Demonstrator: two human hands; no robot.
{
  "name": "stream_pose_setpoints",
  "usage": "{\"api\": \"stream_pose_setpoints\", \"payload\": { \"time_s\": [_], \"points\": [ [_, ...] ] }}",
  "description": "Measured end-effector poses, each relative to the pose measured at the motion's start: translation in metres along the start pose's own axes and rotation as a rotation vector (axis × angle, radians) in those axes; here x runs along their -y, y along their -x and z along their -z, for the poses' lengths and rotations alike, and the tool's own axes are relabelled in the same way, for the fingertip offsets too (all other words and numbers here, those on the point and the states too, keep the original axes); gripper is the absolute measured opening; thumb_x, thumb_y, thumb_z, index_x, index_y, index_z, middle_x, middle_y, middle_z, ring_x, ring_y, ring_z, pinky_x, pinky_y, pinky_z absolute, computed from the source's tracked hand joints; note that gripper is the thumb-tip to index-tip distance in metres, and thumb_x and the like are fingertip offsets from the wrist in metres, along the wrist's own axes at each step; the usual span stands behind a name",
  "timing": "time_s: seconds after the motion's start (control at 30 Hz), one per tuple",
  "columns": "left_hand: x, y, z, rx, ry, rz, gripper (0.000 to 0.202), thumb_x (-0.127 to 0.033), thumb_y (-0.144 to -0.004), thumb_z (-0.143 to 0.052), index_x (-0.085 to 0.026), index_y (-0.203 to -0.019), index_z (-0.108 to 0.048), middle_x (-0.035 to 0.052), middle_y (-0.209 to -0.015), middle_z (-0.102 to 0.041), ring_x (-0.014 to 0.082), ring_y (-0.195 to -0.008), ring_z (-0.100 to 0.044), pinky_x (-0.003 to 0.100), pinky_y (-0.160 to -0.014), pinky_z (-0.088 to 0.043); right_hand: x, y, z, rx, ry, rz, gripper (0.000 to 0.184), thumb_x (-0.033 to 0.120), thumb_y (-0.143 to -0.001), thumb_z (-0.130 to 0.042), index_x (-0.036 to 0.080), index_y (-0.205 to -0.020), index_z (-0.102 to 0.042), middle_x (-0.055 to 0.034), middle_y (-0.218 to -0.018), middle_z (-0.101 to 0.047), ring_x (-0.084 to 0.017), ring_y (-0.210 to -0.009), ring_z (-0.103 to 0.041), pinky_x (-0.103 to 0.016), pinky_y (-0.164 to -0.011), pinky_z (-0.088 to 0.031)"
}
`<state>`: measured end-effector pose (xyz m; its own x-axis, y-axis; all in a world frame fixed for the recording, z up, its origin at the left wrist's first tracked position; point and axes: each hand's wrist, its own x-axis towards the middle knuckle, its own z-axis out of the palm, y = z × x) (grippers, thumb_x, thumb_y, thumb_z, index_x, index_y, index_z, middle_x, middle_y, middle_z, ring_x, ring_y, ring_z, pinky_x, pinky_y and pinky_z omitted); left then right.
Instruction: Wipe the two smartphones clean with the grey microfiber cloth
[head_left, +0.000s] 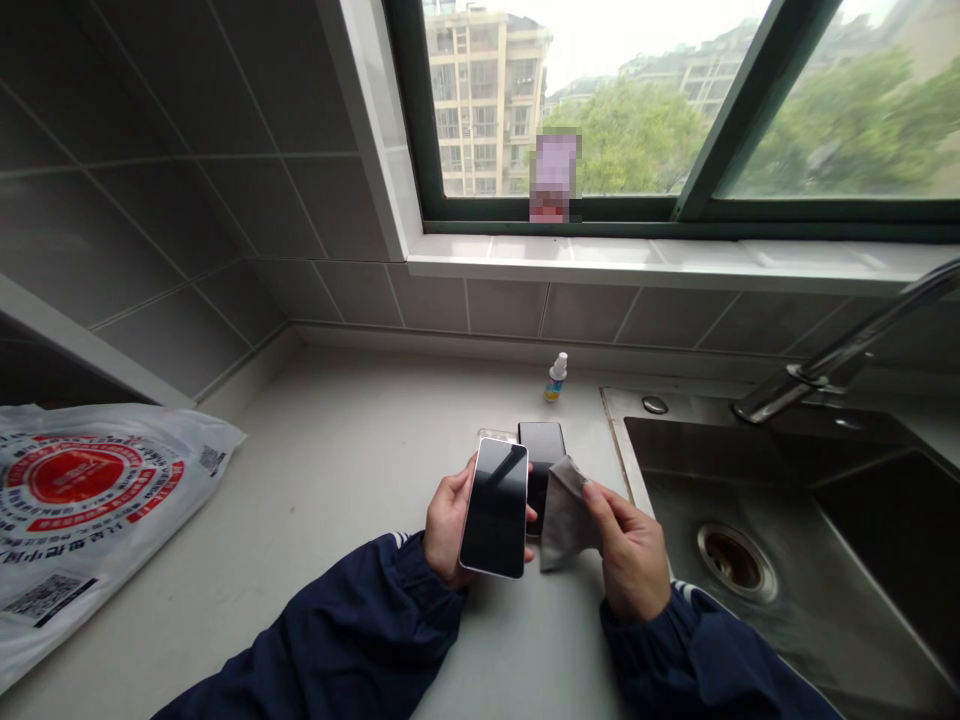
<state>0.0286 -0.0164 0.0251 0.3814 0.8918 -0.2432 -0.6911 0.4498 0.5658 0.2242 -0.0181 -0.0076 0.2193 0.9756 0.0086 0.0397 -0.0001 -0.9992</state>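
Observation:
My left hand is closed around a smartphone, its dark, glossy screen turned up and its rim pale. Between the thumb and fingers of my right hand hangs a grey cloth, just right of the phone. Behind both lies a second dark phone on the counter, partly hidden by the cloth and the held phone. A clear case shows only its top edge behind the held phone. Farther back stands a small spray bottle with a white cap and a blue and yellow label.
A white counter runs up to a tiled wall below a window. To the right are a steel sink with a drain and a chrome faucet. A white plastic bag with red print lies at the left.

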Motion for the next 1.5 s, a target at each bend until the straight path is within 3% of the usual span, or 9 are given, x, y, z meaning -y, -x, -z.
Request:
{"api": "stream_pose_setpoints", "payload": {
  "time_s": [0.1, 0.2, 0.4, 0.6, 1.0, 1.13, 1.3, 1.37, 1.5],
  "points": [
    [0.003, 0.000, -0.002, -0.025, 0.006, -0.022, 0.054, -0.049, -0.090, -0.041, -0.018, -0.130, -0.061, 0.0134, -0.118, -0.069, 0.0304, -0.089, -0.067, 0.042, -0.063, -0.059, 0.004, 0.008, -0.003, 0.251, 0.128, 0.313, 0.026, 0.032, -0.095, -0.058, 0.024, -0.115, -0.072, -0.0063, -0.119, -0.071, -0.027, -0.115, -0.064, -0.046, -0.102, -0.050],
    [0.009, -0.004, 0.001, -0.105, 0.015, -0.173, 0.048, -0.044, -0.092, -0.043, -0.018, -0.127, -0.063, 0.0107, -0.113, -0.071, 0.0298, -0.101, -0.066, 0.042, -0.079, -0.058, 0.008, 0.018, -0.008, 0.545, 0.366, 0.732, 0.039, 0.016, -0.096, -0.051, 0.023, -0.132, -0.061, -0.0060, -0.137, -0.060, -0.028, -0.140, -0.041, -0.051, -0.110, -0.042],
    [0.011, -0.012, 0.009, -0.236, -0.008, -0.283, 0.045, -0.046, -0.091, -0.046, -0.020, -0.122, -0.066, 0.0077, -0.104, -0.075, 0.0292, -0.110, -0.065, 0.043, -0.092, -0.053, 0.019, 0.029, -0.009, 0.784, 0.719, 0.985, 0.046, 0.018, -0.092, -0.055, 0.021, -0.138, -0.054, -0.0024, -0.144, -0.053, -0.032, -0.149, -0.018, -0.061, -0.118, -0.022],
    [0.010, -0.008, 0.003, -0.214, 0.012, -0.226, 0.050, -0.050, -0.089, -0.044, -0.018, -0.120, -0.067, 0.0093, -0.106, -0.074, 0.0291, -0.112, -0.065, 0.042, -0.097, -0.051, 0.018, 0.029, -0.010, 0.658, 0.852, 0.960, 0.053, 0.018, -0.093, -0.053, 0.020, -0.145, -0.046, -0.0028, -0.151, -0.043, -0.033, -0.150, -0.011, -0.058, -0.119, -0.021],
    [0.019, -0.004, 0.004, -0.204, 0.170, -0.149, 0.057, -0.045, -0.089, -0.047, -0.017, -0.138, -0.053, 0.0093, -0.124, -0.069, 0.0302, -0.125, -0.057, 0.044, -0.110, -0.041, 0.018, 0.035, -0.017, 0.757, 0.818, 0.984, 0.054, 0.026, -0.093, -0.055, 0.023, -0.146, -0.044, 0.0008, -0.153, -0.041, -0.036, -0.150, -0.008, -0.060, -0.119, -0.017],
    [0.017, -0.003, 0.001, -0.234, 0.148, -0.203, 0.051, -0.041, -0.090, -0.047, -0.016, -0.133, -0.059, 0.0078, -0.125, -0.068, 0.0285, -0.128, -0.054, 0.040, -0.110, -0.042, 0.019, 0.034, -0.019, 0.647, 0.885, 0.933, 0.057, 0.021, -0.094, -0.052, 0.020, -0.150, -0.038, -0.0028, -0.154, -0.039, -0.037, -0.149, -0.001, -0.063, -0.118, -0.016],
    [0.014, -0.006, 0.004, -0.324, 0.136, -0.271, 0.048, -0.040, -0.090, -0.049, -0.016, -0.130, -0.061, 0.0068, -0.125, -0.068, 0.0276, -0.126, -0.056, 0.036, -0.107, -0.045, 0.012, 0.036, -0.023, 0.752, 0.817, 1.028, 0.054, 0.026, -0.093, -0.058, 0.019, -0.145, -0.045, -0.0019, -0.153, -0.041, -0.038, -0.149, -0.011, -0.063, -0.117, -0.022],
    [0.014, -0.007, 0.005, -0.354, 0.118, -0.309, 0.047, -0.038, -0.090, -0.050, -0.015, -0.129, -0.062, 0.0070, -0.122, -0.070, 0.0276, -0.123, -0.059, 0.037, -0.105, -0.046, 0.006, 0.036, -0.024, 0.646, 0.755, 1.110, 0.048, 0.013, -0.093, -0.055, 0.020, -0.140, -0.051, -0.0002, -0.147, -0.049, -0.034, -0.148, -0.020, -0.059, -0.117, -0.027],
    [0.014, -0.004, -0.002, -0.199, 0.115, -0.229, 0.050, -0.041, -0.093, -0.043, -0.017, -0.134, -0.058, 0.0093, -0.118, -0.071, 0.0303, -0.113, -0.064, 0.044, -0.098, -0.050, -0.001, 0.036, -0.023, 0.489, 0.655, 1.066, 0.048, 0.007, -0.091, -0.059, 0.019, -0.137, -0.053, -0.0043, -0.140, -0.057, -0.029, -0.138, -0.042, -0.050, -0.110, -0.042]
  ]
}}
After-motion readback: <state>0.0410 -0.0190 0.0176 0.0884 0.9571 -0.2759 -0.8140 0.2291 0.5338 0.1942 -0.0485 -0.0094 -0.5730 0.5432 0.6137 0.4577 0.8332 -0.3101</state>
